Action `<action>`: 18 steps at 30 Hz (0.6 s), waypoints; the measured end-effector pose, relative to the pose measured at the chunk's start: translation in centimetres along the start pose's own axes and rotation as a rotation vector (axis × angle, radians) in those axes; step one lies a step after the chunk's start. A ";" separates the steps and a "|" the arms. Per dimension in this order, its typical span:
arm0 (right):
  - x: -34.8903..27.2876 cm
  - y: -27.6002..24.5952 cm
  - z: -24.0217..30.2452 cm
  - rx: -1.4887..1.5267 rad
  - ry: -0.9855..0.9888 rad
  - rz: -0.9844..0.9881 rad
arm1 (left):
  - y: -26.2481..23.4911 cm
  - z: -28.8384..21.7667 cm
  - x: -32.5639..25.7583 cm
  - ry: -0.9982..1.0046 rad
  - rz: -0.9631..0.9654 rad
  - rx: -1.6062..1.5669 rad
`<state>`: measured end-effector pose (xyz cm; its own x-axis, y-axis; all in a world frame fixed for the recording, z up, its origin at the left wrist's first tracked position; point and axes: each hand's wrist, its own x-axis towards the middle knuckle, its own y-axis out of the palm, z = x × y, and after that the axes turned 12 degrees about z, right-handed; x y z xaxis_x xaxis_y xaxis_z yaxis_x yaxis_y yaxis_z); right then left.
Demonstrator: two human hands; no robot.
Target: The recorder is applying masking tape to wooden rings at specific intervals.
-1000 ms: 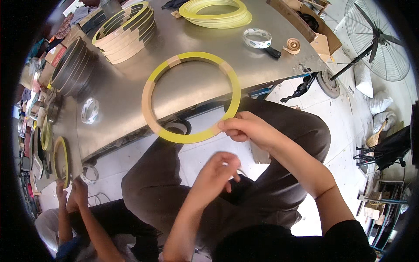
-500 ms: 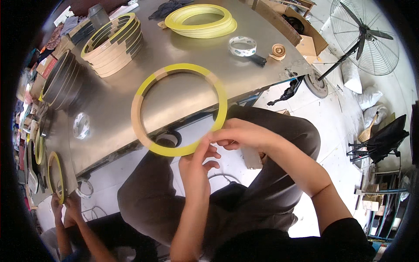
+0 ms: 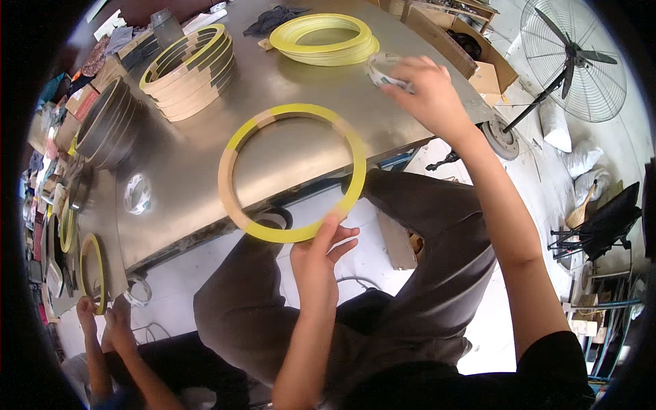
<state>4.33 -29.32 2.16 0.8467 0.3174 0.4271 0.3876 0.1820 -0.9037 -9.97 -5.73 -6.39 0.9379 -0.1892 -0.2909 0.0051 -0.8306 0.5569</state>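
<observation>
In my left hand (image 3: 316, 263) is a flat yellow ring (image 3: 360, 160) with tan tape patches along it, pinched at its lower right edge between thumb and finger. The ring stands tilted in front of the table's near edge. My right hand (image 3: 434, 99) reaches over the far right of the table, its fingers closed on the right side of a white printed roll of tape (image 3: 377, 67). Part of that roll is hidden behind the fingers.
On the metal table (image 3: 184, 171) stand a stack of yellow rings (image 3: 294, 51), a stack of tan-and-black rings (image 3: 195, 99), dark rings (image 3: 102, 130) and another tape roll (image 3: 139, 195). A co-worker's hands (image 3: 102, 321) hold a ring at lower left. A fan (image 3: 572, 51) stands right.
My right hand has left the ring and moved up and right to the tape roll. My left hand still holds the ring. The whole view has shifted slightly.
</observation>
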 end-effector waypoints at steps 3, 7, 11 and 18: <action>-5.5 -5.5 6.0 1.047 0.124 0.359 | -0.5 0.4 0.3 0.016 0.023 -0.090; -12.5 -5.9 10.9 1.749 0.450 0.587 | -0.6 0.4 0.6 0.022 0.014 -0.159; -15.4 -3.6 12.9 2.031 0.585 0.600 | -0.1 0.4 1.2 0.008 0.050 -0.193; -17.1 -1.6 14.2 1.912 0.473 0.795 | -0.1 0.2 0.8 -0.059 -0.026 -0.040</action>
<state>-15.92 -21.86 -3.29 0.7255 0.6411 -0.2504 -0.5108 0.7454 0.4283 -9.29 -5.85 -6.83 0.9150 -0.1996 -0.3506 0.0443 -0.8142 0.5789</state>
